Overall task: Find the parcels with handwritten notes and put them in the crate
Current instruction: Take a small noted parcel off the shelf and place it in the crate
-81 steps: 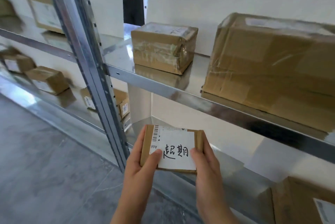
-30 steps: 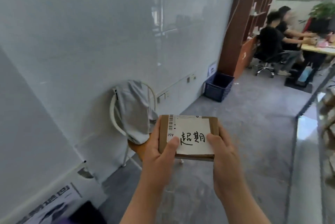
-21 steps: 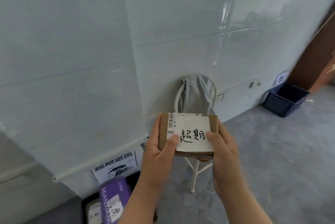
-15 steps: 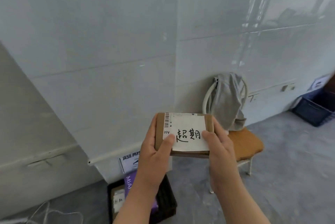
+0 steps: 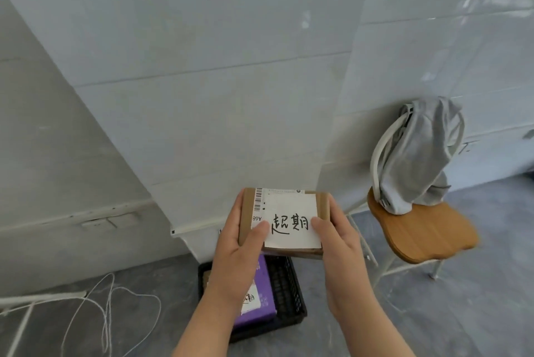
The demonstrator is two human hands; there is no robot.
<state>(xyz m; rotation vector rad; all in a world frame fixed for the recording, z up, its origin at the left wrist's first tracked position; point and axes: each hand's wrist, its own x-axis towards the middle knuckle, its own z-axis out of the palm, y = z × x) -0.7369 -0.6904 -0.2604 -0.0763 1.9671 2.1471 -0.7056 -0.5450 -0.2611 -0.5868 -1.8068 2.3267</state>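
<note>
Far left, loose white cords [image 5: 107, 307] lie looped on the grey floor [image 5: 476, 313], next to a white bar [image 5: 37, 299] at the frame edge. A socket plate [image 5: 111, 220] sits low on the pale wall [image 5: 202, 39].

Left hand [image 5: 237, 264]: comes up from below, fingers wrapped behind the parcel's left edge, thumb [image 5: 257, 234] pressed flat on its face. Grip closed on the parcel.

Parcel [image 5: 247, 219]: small flat brown cardboard box, held level in mid-air between both hands, face up to the camera. A shipping label with a barcode [image 5: 258, 199] runs down its left side, "A68" printed sideways just above the left thumb. A white note [image 5: 291, 226] covers most of the face, handwritten in black: "超期".

Below the parcel, a black mesh crate [image 5: 289, 284] stands on the floor by the wall. The left wrist hides part of it. Inside lies a purple parcel [image 5: 264, 284] with its own white slip [image 5: 251, 301]; the handwriting on it is half covered, unreadable. The held parcel is above the crate, not in it.

Right hand [image 5: 341, 249]: mirrors the left, fingers behind the right edge, thumb [image 5: 318, 226] on the note's right corner. Grip closed on the parcel too.

Right: a chair [image 5: 419, 232] with a wooden seat and white metal frame, close to the wall, well apart from the crate. A grey bag [image 5: 416, 160] hangs over its backrest and rests on the seat.
</note>
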